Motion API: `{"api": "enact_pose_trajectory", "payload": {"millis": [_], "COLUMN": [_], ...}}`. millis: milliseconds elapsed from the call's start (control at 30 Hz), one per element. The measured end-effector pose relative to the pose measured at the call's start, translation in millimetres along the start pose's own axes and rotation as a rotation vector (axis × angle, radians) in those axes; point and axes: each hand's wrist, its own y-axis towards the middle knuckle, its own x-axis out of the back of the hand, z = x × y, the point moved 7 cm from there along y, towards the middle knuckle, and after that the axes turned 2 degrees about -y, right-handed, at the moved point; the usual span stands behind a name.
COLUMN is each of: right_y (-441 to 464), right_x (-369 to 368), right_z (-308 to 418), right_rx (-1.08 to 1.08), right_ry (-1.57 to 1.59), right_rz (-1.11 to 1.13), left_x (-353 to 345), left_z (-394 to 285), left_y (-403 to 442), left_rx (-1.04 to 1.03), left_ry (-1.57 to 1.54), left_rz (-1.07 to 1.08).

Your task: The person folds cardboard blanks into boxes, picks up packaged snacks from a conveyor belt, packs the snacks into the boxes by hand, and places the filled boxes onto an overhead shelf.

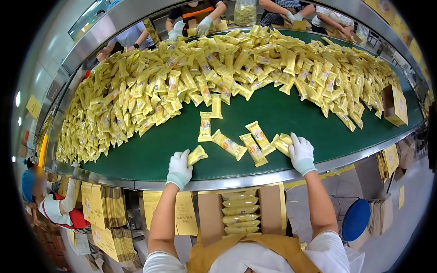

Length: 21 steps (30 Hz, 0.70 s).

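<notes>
Both my hands wear white gloves and are over the near edge of a green conveyor belt (291,120). My left hand (180,167) grips the end of a yellow snack packet (197,155). On the other side, my right hand (301,153) has its fingers on another yellow packet (282,144), thumb and fingers at its right end. Several loose packets (228,144) lie on the belt between the hands. Right below, against my body, an open carton (211,214) holds a column of packets (240,210) lying flat.
A large heap of yellow packets (150,91) covers the belt's far side. A small carton (395,105) stands on the belt at right. Flattened cartons (104,207) are stacked at lower left, a blue stool (356,220) at lower right. Co-workers' gloved hands (203,26) work across the belt.
</notes>
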Motion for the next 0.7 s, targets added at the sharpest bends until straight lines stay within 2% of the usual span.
{"api": "enact_pose_trajectory", "payload": {"millis": [67,133,200,300,367,400,433,533,700], "right_y": [-3.2,-2.4,-3.9,-5.3,-9.6,-16.5,-18.2,-1.7,47.2], "right_x": [-0.6,14.7,39.3,63.0,46.7,35.2,19.5,11.7,36.3], "right_z": [-19.7,-30.1,-27.9,-2.2,16.3,23.3,17.8,8.6,72.3], "right_rx": [-0.157,-0.224,-0.268,-0.204,-0.133,-0.111,-0.179,-0.189,-0.057], "right_ry": [0.079,0.074,0.112,0.28,0.068,-0.048,-0.105,0.019,0.251], "right_rz": [0.156,0.183,0.023,-0.027,0.132,0.176,0.218,0.296,0.103], "left_x": [23.7,42.1,46.1,-2.7,-35.1,-35.7,-34.4,-27.8,-20.1], "left_z": [-30.5,-71.3,-115.5,-134.5,-138.7,-139.5,-140.7,-134.4,-92.7], "left_y": [2.8,10.4,19.5,54.3,69.0,69.4,67.8,57.4,37.1], "left_rx": [-0.129,-0.323,-0.518,-0.713,-0.793,-0.769,-0.745,-0.569,-0.31], "left_ry": [-0.085,-0.202,-0.186,-0.043,0.094,0.099,0.104,0.218,0.186], "left_rz": [-0.062,-0.057,-0.02,0.063,0.164,0.178,0.192,0.29,0.297]}}
